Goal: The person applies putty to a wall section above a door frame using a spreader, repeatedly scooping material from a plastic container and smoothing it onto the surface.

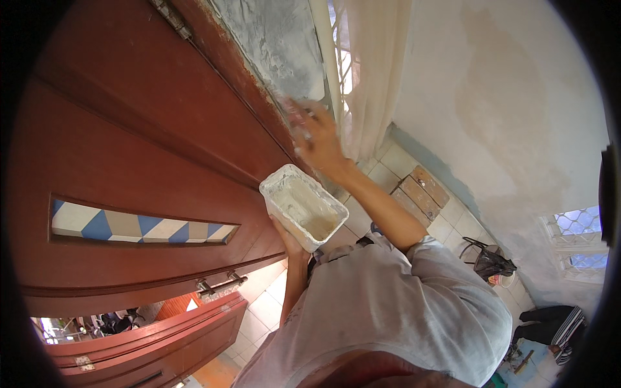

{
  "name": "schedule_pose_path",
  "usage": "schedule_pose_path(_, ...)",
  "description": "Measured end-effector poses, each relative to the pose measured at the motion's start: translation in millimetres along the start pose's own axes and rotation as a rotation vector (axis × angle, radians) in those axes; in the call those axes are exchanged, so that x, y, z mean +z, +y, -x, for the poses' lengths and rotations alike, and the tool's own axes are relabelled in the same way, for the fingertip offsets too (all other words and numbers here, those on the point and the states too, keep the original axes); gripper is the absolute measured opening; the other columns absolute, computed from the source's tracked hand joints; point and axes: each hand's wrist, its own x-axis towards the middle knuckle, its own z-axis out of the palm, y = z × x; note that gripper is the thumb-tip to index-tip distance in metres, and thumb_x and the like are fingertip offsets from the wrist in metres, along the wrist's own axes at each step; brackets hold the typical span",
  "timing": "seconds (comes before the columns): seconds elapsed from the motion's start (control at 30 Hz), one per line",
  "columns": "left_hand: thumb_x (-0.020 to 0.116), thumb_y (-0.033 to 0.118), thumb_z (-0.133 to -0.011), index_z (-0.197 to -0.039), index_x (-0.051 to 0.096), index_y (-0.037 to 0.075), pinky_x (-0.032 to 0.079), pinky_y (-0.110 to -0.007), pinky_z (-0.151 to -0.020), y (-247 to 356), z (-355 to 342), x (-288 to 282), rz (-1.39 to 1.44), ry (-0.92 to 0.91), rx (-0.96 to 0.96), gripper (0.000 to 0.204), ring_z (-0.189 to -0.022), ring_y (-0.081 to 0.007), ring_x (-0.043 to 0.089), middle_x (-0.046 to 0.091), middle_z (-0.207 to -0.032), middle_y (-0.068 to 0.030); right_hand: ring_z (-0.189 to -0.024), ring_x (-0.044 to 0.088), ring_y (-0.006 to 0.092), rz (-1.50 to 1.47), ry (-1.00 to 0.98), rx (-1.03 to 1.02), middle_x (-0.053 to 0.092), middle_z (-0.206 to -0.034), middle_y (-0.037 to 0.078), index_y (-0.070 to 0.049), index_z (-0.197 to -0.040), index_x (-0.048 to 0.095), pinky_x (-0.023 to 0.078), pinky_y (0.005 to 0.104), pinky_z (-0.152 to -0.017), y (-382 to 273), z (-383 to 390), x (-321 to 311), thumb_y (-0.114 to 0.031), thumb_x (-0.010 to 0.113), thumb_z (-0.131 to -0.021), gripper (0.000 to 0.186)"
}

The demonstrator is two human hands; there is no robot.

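Note:
My left hand [291,240] is closed round the lower side of a white rectangular plastic tub [304,205], which is tilted and smeared inside with pale wet filler [318,221]. My right hand [317,139] is raised beyond the tub, close to a narrow grey-and-white patchy wall strip [284,52] next to the door frame. Its fingers are curled and blurred by motion round something reddish whose kind I cannot make out. A brown door frame [249,81] with rough edges runs along that strip.
A large red-brown door [142,142] fills the left, with a metal handle [221,283]. A light curtain [378,71] hangs by the window. On the tiled floor stand a low wooden stool [420,193] and a black bag [493,262]; dark clothing [550,324] lies at lower right.

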Motion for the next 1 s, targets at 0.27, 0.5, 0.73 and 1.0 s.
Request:
schedule_pose_path(0.27, 0.027, 0.072, -0.105, -0.166, 0.022, 0.014, 0.025, -0.045, -0.127, -2.3, -3.6, 1.9, -0.055, 0.038, -0.053, 0.084, -0.154, -0.0328, 0.030, 0.028, -0.170, -0.0110, -0.105, 0.060, 0.0333, 0.287, 0.122, -0.067, 0.061, -0.116, 0.015, -0.007, -0.142, 0.062, 0.055, 0.0411, -0.092, 15.0, -59.3, 10.6, 0.005, 0.066, -0.078, 0.065)
schedule_pose_path(0.5, 0.028, 0.072, -0.105, -0.166, 0.022, 0.014, 0.025, -0.045, -0.128, -4.0, -3.8, 2.1, 0.019, 0.097, -0.087, 0.084, -0.154, -0.0324, 0.030, 0.028, -0.170, -0.0101, -0.099, 0.064, 0.0316, -0.034, -0.026, -0.130, 0.065, -0.124, 0.016, -0.010, -0.142, 0.064, 0.054, 0.0401, -0.085, 32.2, -9.5, -31.2, 0.000, 0.069, -0.080, 0.063)
schedule_pose_path(0.73, 0.027, 0.070, -0.107, -0.166, 0.022, 0.014, 0.025, -0.045, -0.128, -12.2, -7.8, 4.1, 0.020, -0.012, -0.012, 0.081, -0.154, -0.0319, 0.029, 0.027, -0.170, -0.0099, -0.098, 0.063, 0.0335, 0.312, 0.169, -0.396, 0.066, -0.125, 0.014, -0.011, -0.145, 0.061, 0.053, 0.0418, -0.088, 30.7, -124.3, -14.8, -0.001, 0.071, -0.081, 0.066)
schedule_pose_path(1.0, 0.029, 0.067, -0.108, -0.165, 0.024, 0.013, 0.025, -0.044, -0.128, -19.9, -8.8, 3.1, 0.024, 0.035, 0.029, 0.079, -0.153, -0.0309, 0.032, 0.031, -0.168, -0.0105, -0.108, 0.064, 0.0306, 0.099, -0.228, -0.319, 0.068, -0.129, 0.011, -0.007, -0.139, 0.064, 0.052, 0.0435, -0.090, 66.6, 9.5, -46.3, 0.000, 0.066, -0.084, 0.056)
